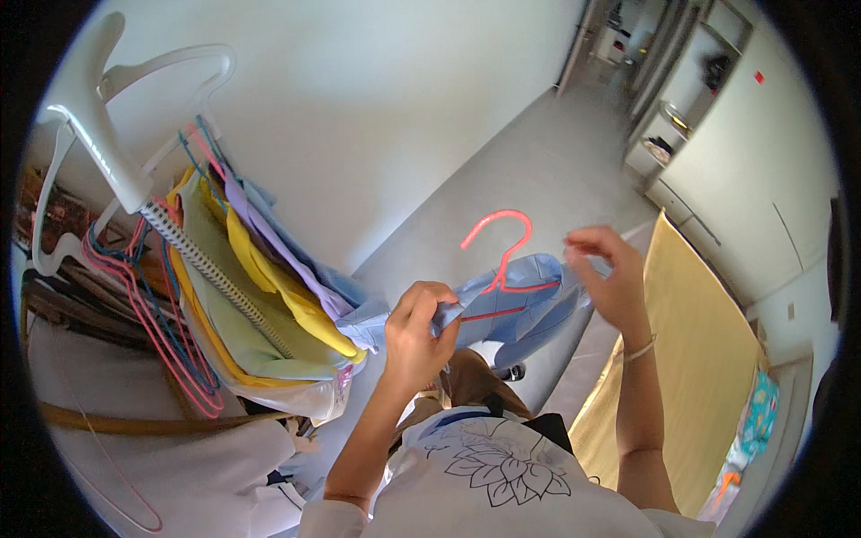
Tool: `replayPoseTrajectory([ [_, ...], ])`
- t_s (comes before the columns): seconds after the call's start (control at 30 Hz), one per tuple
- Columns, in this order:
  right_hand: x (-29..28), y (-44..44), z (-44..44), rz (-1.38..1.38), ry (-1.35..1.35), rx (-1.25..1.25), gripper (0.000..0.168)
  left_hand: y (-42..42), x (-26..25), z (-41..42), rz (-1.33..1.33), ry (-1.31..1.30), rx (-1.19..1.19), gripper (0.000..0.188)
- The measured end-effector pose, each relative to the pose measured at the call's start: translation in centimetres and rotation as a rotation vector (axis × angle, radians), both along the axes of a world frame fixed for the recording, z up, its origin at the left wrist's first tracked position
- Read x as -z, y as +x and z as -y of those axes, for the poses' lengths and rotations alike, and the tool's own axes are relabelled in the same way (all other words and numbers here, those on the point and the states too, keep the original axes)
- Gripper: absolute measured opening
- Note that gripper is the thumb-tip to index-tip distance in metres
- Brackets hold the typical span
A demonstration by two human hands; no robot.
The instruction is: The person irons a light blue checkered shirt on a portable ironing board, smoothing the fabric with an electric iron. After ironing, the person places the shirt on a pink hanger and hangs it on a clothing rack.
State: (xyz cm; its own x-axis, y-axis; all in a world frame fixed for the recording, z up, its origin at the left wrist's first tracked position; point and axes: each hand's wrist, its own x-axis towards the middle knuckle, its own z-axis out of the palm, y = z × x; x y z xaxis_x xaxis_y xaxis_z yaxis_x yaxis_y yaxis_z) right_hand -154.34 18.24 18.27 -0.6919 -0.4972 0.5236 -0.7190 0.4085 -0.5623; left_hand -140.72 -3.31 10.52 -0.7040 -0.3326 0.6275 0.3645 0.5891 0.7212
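Note:
A light blue garment (501, 326) hangs in front of me on a pink clothes hanger (524, 228), whose hook points up and to the left. My left hand (422, 323) pinches the garment's edge on the hanger's left side. Beside the garment's right end, my right hand (609, 276) is raised with fingers apart and slightly curled. It appears to hold nothing; whether a fingertip brushes the cloth I cannot tell. Part of the hanger's lower bar shows within the garment's opening.
On my left stands a white clothes rack (114, 161) bearing yellow, green, purple and blue garments (269, 269). Several pink and blue hangers (144, 289) hang from its near side. To the right lies a bed with a yellow mat (693, 343). A pale cabinet (760, 175) stands beyond it.

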Motion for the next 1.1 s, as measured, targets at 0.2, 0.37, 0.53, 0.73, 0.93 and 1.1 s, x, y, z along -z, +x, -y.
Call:
replayPoseTrajectory([
  [0.2,1.5,-2.3,6.2,-0.010,0.072,-0.287,0.021,-0.9,-0.4,1.2,0.087,0.052,-0.160,0.030],
  [0.37,1.7,-8.1,9.7,0.108,0.313,-0.653,0.019,-2.7,0.5,1.2,0.144,-0.015,-0.297,0.033],
  [0.53,3.1,-13.3,13.8,0.094,0.447,-0.991,0.021,-4.9,1.4,0.3,0.247,-0.025,-0.397,0.036],
  [0.73,5.4,-16.7,17.1,0.139,0.501,-1.306,0.038,-6.0,0.9,-1.9,0.348,-0.008,-0.462,0.036],
  [0.93,7.7,-13.9,19.8,0.071,0.501,-1.462,0.039,-4.0,1.4,-4.0,0.447,0.174,-0.621,0.035],
  [1.1,6.4,-10.5,19.6,-0.145,0.434,-1.422,0.032,0.5,2.2,-5.5,0.453,0.201,-0.784,0.034],
])
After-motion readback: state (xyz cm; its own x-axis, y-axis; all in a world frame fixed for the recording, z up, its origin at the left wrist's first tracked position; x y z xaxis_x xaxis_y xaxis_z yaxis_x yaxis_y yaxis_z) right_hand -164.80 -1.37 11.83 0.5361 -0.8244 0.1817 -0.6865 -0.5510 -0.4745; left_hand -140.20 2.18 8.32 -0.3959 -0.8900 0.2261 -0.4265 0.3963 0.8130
